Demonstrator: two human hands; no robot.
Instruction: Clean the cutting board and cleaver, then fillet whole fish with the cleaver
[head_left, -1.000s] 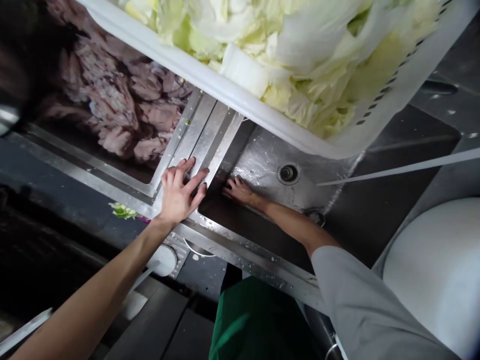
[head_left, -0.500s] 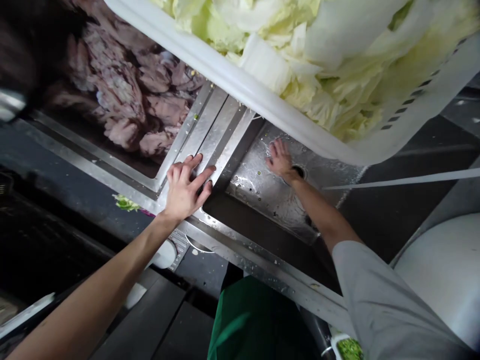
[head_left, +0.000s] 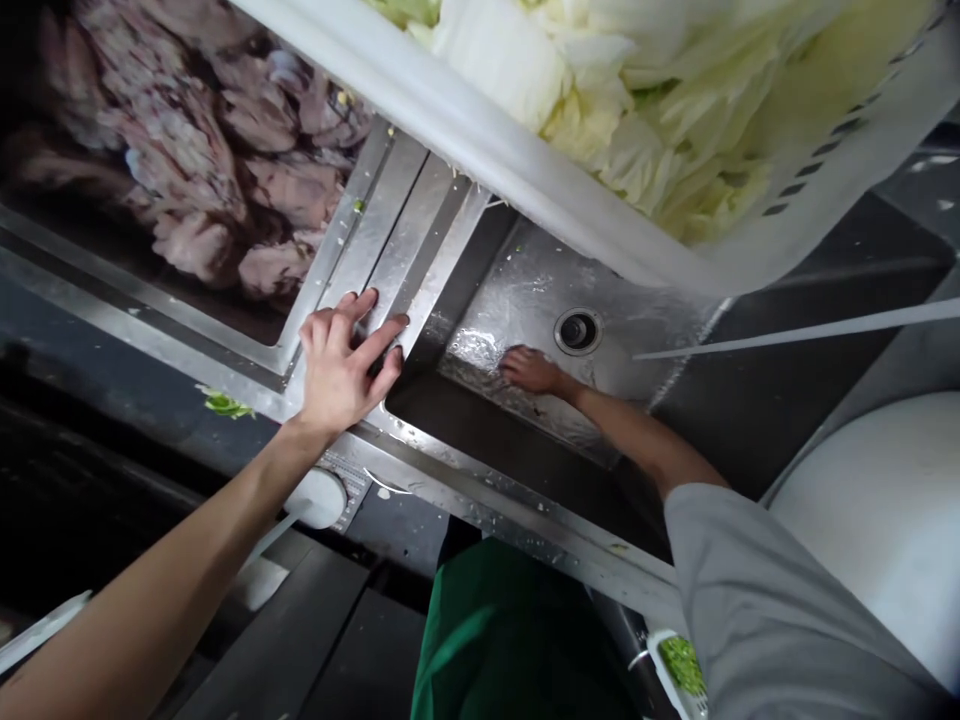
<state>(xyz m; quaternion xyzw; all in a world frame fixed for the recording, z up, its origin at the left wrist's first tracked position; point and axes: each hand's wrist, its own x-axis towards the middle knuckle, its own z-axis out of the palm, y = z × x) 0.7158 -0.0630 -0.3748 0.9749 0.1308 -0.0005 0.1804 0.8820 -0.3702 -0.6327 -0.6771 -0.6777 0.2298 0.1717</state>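
My left hand (head_left: pixel 341 360) rests with spread fingers on the steel ledge (head_left: pixel 397 240) between two sink basins, holding nothing. Down in the right-hand basin (head_left: pixel 495 265), my right hand (head_left: pixel 531 370) is low over the wet metal floor, its fingers close together and slightly bent, with nothing seen in them. It lies just to the near left of the round drain (head_left: pixel 578 331), which is uncovered. Small dark bits lie near this hand. What is under its palm is hidden.
Raw meat pieces (head_left: pixel 199 240) fill the left basin. A white plastic basket (head_left: pixel 517 160) of cut cabbage (head_left: pixel 600 100) overhangs the far side. A pale streak (head_left: pixel 795 332), like running water, enters from the right. A large white rounded container (head_left: pixel 877 510) stands right.
My right hand has moved from beyond the drain toward me along the basin floor, uncovering the drain. Its fingers look more bent. My left hand stays on the ledge; the view has shifted slightly.
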